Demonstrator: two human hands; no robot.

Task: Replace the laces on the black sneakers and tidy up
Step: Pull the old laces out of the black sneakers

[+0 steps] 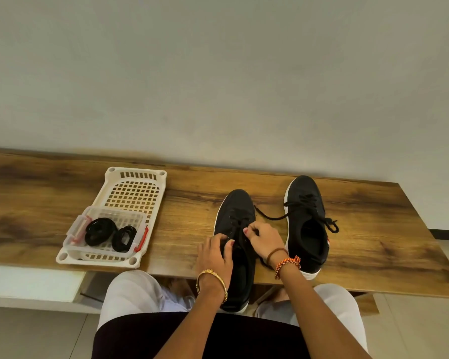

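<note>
A plain pale wall [218, 73] stands behind a long brown wooden table [373, 216]. Two black sneakers with white soles lie on the right half of the table, side by side, toes pointing at the wall and heels toward the person.

The near black sneaker [235, 216] sticks out past the front edge of the table, and its heel is partly hidden by the left arm. The far black sneaker [307, 224] sits just to its right, with its heel at the front edge. A loose black lace [272, 217] runs from it across the table between the two shoes, and another end curls off its right side.

The left hand [215, 252] rests on the near sneaker's left side with its fingers curled over the edge of the opening. The right hand [266, 240] has bent fingers that pinch the shoe's lace [240, 229]. The knot itself is hard to make out, black on black.

Near the front edge on the left, a white plastic basket tray [135, 177] holds a small clear plastic box with red clips [74, 229]. Inside lie two coils of black laces [110, 233].
</note>
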